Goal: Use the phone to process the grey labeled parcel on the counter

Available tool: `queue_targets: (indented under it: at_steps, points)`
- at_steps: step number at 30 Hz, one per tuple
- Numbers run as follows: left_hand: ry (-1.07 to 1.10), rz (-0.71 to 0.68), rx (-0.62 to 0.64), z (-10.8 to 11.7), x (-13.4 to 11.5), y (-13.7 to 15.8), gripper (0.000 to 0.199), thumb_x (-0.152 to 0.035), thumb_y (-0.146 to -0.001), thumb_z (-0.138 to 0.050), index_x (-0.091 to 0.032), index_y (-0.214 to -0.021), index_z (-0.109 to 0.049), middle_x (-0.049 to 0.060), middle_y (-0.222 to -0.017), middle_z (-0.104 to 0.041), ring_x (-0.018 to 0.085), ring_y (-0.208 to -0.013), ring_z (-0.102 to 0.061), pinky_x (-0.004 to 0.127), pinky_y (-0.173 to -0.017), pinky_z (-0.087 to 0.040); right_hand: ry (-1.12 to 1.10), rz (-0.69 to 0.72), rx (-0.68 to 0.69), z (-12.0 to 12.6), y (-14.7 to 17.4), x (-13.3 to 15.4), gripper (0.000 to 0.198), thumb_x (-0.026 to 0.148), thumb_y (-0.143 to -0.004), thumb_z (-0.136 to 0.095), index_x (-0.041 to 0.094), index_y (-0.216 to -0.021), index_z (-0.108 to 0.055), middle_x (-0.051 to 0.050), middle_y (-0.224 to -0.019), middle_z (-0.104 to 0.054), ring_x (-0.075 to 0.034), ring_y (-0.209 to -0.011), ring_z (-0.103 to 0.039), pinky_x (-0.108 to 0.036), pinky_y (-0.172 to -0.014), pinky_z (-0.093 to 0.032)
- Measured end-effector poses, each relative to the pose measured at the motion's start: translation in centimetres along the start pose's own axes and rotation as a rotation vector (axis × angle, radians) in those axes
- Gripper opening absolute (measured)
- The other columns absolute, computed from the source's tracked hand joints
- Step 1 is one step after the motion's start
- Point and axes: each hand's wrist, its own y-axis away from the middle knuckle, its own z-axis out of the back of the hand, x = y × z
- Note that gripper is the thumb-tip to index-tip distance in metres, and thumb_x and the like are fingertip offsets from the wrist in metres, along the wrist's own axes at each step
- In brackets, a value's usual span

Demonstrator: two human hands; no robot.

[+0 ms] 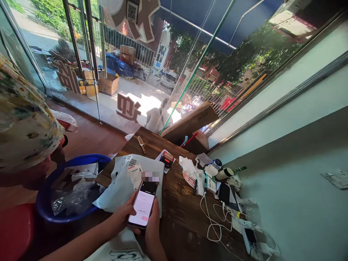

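Phone [143, 203] held in both hands over the table [179, 203], low centre of frame.

Left hand [125, 213] wraps the phone's left edge, grip closed on it, thumb on the lit screen; right hand [152, 226] cups the lower right edge from beneath, grip likewise closed on the phone; phone tilted, top end pointing toward upper right, overlapping a grey mailer bag [122, 183] with labels [134, 170] that lies flat on the table just behind it; blue tub [45, 206] of wrappers at lower left, beside the table edge; a person in a floral top [24, 119] at far left; knife [141, 144] at the table's far end; white cables [217, 221] and chargers at lower right, well apart from the hands.
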Motion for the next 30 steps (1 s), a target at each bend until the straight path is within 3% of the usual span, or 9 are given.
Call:
queue_targets:
  at_steps: [3, 10, 13, 22, 30]
  points:
    - [0.041, -0.012, -0.036, 0.0, 0.2, -0.1, 0.108, -0.013, -0.057, -0.052, -0.026, -0.149, 0.002, 0.011, -0.119, -0.062, 0.026, -0.074, -0.065, 0.03, -0.039, -0.052, -0.071, -0.115, 0.056, -0.2, -0.8, 0.1, 0.066, 0.079, -0.058, -0.059, 0.019, -0.086, -0.064, -0.006, -0.081, -0.074, -0.021, -0.069, -0.068, -0.032, -0.062, -0.055]
    - [0.153, -0.051, -0.233, -0.1, -1.6, -0.3, 0.095, -0.015, -0.064, -0.057, -0.025, -0.148, -0.014, 0.009, -0.104, -0.067, 0.021, -0.063, -0.063, 0.03, -0.044, -0.053, -0.024, -0.055, 0.229, -3.2, -3.7, 0.7, 0.068, 0.081, -0.06, -0.056, 0.021, -0.089, -0.067, -0.005, -0.087, -0.075, -0.024, -0.081, -0.07, -0.034, -0.069, -0.056]
    - [0.156, -0.072, -0.285, -0.3, -2.5, -0.1, 0.093, -0.014, -0.062, -0.056, -0.025, -0.147, -0.02, 0.009, -0.108, -0.065, 0.021, -0.064, -0.063, 0.03, -0.042, -0.053, -0.012, -0.064, 0.265, -3.9, -4.1, 0.7, 0.071, 0.082, -0.062, -0.053, 0.019, -0.092, -0.067, -0.007, -0.092, -0.075, -0.025, -0.083, -0.07, -0.035, -0.071, -0.056]
    - [0.19, -0.121, -0.25, 0.1, -2.3, 0.5, 0.101, -0.013, -0.064, -0.057, -0.03, -0.15, -0.007, 0.012, -0.134, -0.055, 0.024, -0.074, -0.069, 0.032, -0.045, -0.055, -0.025, -0.082, 0.289, -4.5, -3.6, 1.1, 0.074, 0.082, -0.063, -0.054, 0.018, -0.098, -0.069, -0.008, -0.099, -0.074, -0.024, -0.082, -0.07, -0.035, -0.072, -0.056]
    - [0.173, -0.131, -0.229, 1.0, -1.6, 0.0, 0.095, -0.017, -0.068, -0.057, -0.031, -0.15, -0.01, 0.012, -0.13, -0.058, 0.025, -0.078, -0.068, 0.03, -0.047, -0.054, -0.008, -0.067, 0.31, -4.6, -3.3, 1.3, 0.071, 0.079, -0.069, -0.051, 0.018, -0.102, -0.067, -0.008, -0.098, -0.074, -0.023, -0.085, -0.07, -0.033, -0.073, -0.055]
